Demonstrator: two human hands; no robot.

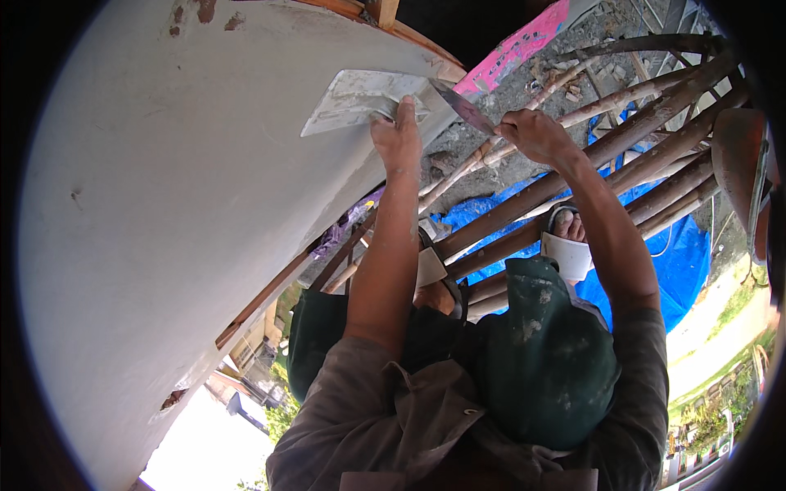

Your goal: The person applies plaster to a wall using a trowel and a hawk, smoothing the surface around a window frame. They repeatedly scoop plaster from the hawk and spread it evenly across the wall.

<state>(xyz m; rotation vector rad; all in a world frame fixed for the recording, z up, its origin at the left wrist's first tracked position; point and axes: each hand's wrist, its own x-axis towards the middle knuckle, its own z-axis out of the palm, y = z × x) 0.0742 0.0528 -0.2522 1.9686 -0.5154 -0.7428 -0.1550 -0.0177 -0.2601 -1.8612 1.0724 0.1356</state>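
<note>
My left hand grips the handle of a flat, pale, plaster-smeared trowel, held close to the curved off-white wall. My right hand is wrapped round the handle of a putty knife, whose blade reaches up and left to the right end of the trowel and appears to meet it. Small rough brown patches mark the wall near its top and lower edge.
My sandalled feet rest on brown pole scaffolding. Below lie a blue tarpaulin and rubble ground. A pink board runs beside the wall's upper right edge. A reddish curved object, possibly a container, is at far right.
</note>
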